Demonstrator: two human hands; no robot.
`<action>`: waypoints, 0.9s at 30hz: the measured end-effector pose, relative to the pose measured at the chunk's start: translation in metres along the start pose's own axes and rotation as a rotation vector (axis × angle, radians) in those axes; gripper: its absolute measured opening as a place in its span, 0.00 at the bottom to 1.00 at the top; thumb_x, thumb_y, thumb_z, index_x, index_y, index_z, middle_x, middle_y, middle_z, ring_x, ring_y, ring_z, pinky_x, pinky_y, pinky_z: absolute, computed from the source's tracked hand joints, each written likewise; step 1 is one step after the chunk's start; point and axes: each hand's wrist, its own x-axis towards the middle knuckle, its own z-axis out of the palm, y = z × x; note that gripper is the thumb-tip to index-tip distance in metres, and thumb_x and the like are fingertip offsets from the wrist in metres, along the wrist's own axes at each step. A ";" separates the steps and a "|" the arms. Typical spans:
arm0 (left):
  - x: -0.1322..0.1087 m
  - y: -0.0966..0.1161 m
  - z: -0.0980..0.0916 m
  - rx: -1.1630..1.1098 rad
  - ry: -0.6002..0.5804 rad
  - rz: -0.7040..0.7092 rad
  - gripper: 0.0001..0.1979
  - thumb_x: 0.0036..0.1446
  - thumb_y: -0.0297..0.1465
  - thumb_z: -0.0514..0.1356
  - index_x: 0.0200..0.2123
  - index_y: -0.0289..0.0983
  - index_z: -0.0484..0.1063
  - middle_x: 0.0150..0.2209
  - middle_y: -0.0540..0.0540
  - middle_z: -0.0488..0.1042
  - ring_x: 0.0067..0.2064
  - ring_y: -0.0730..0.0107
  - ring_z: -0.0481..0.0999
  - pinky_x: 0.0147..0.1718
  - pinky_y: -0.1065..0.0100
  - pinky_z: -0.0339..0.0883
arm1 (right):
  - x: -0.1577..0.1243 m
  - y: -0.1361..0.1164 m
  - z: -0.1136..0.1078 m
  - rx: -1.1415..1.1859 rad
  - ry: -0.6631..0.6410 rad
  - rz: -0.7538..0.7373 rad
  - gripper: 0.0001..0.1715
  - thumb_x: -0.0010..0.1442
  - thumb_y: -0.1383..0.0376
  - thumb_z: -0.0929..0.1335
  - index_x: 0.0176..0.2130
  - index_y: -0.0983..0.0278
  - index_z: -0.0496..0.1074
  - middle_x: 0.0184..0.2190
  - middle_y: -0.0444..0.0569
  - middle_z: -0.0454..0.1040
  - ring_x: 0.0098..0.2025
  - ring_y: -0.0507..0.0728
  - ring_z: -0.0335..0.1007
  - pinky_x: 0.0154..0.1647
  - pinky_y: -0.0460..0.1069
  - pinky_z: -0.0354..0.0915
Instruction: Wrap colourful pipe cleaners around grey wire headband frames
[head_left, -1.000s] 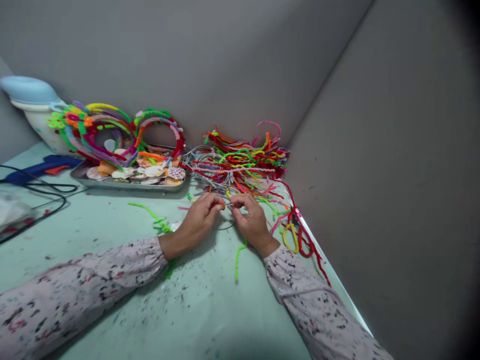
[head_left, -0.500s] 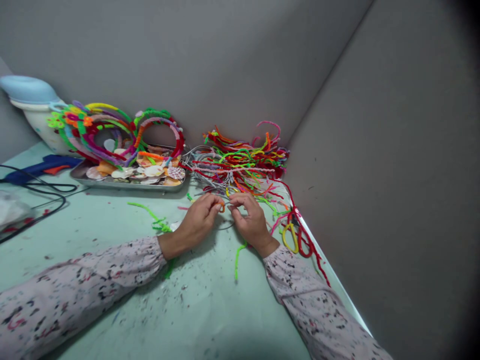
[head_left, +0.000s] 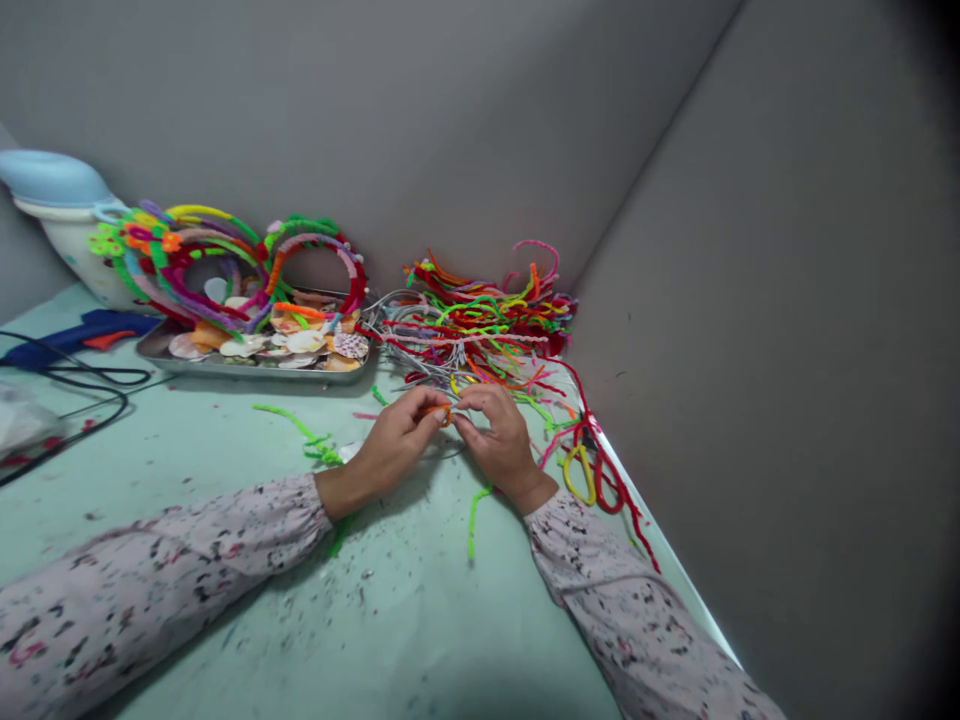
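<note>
Between my two hands, just in front of a heap of pipe cleaners (head_left: 487,320), is a small orange pipe cleaner piece (head_left: 442,411). My left hand (head_left: 401,440) pinches it between thumb and fingertips. My right hand (head_left: 499,440) is closed at its right end, fingertips touching or nearly touching it, around something too small to make out. A thin grey wire (head_left: 448,455) curves below the fingertips. Green pipe cleaner pieces lie on both sides, one (head_left: 472,525) below my right hand and a twisted one (head_left: 319,447) left of my left hand.
A metal tray (head_left: 262,372) of shells with colourful wrapped hoops (head_left: 217,225) stands back left, by a blue-lidded container (head_left: 56,180). A blue tool (head_left: 56,340) and black cables lie far left. Yellow and red rings (head_left: 579,475) lie near the right edge, beside the grey wall.
The fingertips of both hands have come closer together at the orange piece, which now points to the right. The wire loop beneath them shows less.
</note>
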 end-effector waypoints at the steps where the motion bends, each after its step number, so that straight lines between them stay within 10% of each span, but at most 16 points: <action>1: 0.000 0.000 0.000 -0.010 0.001 -0.003 0.08 0.61 0.33 0.53 0.40 0.36 0.68 0.36 0.48 0.70 0.38 0.69 0.68 0.39 0.68 0.62 | 0.000 0.000 0.000 0.002 0.002 -0.002 0.08 0.59 0.69 0.69 0.40 0.59 0.68 0.39 0.49 0.73 0.45 0.57 0.69 0.46 0.55 0.68; 27: 0.002 -0.001 -0.001 0.087 0.013 0.010 0.10 0.62 0.35 0.51 0.39 0.36 0.69 0.31 0.51 0.68 0.33 0.70 0.66 0.34 0.69 0.60 | 0.000 -0.004 -0.003 0.006 -0.063 0.093 0.12 0.60 0.69 0.66 0.43 0.58 0.73 0.41 0.49 0.72 0.46 0.57 0.69 0.49 0.55 0.67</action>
